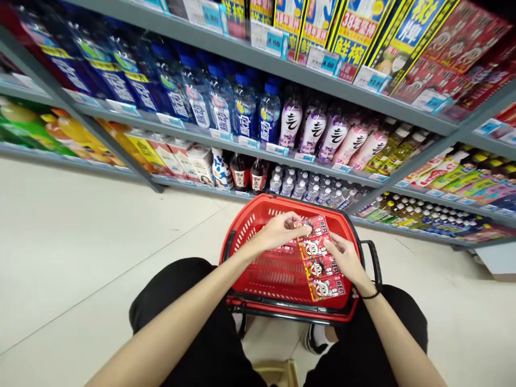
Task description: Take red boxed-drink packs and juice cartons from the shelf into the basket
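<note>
Both my hands hold a pack of red milk cartons (318, 266) printed with cartoon faces, above the red shopping basket (245, 215). My left hand (284, 231) grips its upper left end, thumb lying on the top carton. On the right side, my right hand (344, 258) is closed round the edge, its thumb on the front. The pack hangs tilted over the right part of the basket. Another red packet (285, 248) lies partly seen inside, behind the left hand. The basket stands between my knees.
Shelves (226, 142) of drinks run across in front. Blue-capped bottles (244, 105) and purple-labelled bottles (312, 126) fill the middle shelf; yellow and blue cartons (322, 27) stand above. The basket's black handle (374, 260) sticks out at right. Pale floor tiles (80, 231) extend to the left.
</note>
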Motion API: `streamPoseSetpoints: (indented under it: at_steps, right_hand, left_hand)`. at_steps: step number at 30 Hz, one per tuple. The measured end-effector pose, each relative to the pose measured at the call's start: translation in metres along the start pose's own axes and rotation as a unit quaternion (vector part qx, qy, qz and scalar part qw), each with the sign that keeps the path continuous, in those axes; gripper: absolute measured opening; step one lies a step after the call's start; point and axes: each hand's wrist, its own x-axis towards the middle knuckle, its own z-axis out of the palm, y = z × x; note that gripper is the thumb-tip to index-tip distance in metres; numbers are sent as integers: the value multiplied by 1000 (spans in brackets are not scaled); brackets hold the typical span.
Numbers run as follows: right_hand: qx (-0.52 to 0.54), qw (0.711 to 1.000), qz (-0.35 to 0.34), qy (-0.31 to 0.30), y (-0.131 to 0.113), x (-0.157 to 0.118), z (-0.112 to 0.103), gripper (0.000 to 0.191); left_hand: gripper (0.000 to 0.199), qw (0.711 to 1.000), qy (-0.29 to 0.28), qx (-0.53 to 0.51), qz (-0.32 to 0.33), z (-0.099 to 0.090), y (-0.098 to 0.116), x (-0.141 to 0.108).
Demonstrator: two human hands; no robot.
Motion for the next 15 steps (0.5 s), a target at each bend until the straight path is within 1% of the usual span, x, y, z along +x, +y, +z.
streamPoseSetpoints:
  at_steps: [2,4,5,6,9,11,13,15]
  right_hand:
    - [2,1000,11,0,3,-4,2,58]
    - [-1,1000,18,1,6,-7,4,57]
    - [-2,1000,24,1,6,-7,5,57]
    - [-1,1000,29,4,6,-8,5,56]
    - [-10,998,53,19,3,-5,-3,53]
    - [5,996,87,25,1,-2,-15,57]
    - [60,992,106,43,-1,1,-26,59]
    - [135,985,95,59,-1,4,-32,56]
  left_hand:
    - [43,998,-54,-2,-29,3,-1,-1]
    - [41,991,-106,-58,-55,8,0,-1]
    - [40,987,-113,-93,-64,11,1,-1]
    - [40,984,-105,-125,-72,13,3,-1]
    - [35,978,-42,-186,-91,14,11,0]
    - [33,970,13,-226,-87,11,17,1]
    - [35,954,82,-277,-75,5,19,3]
    - [40,930,144,-332,-66,0,18,3]
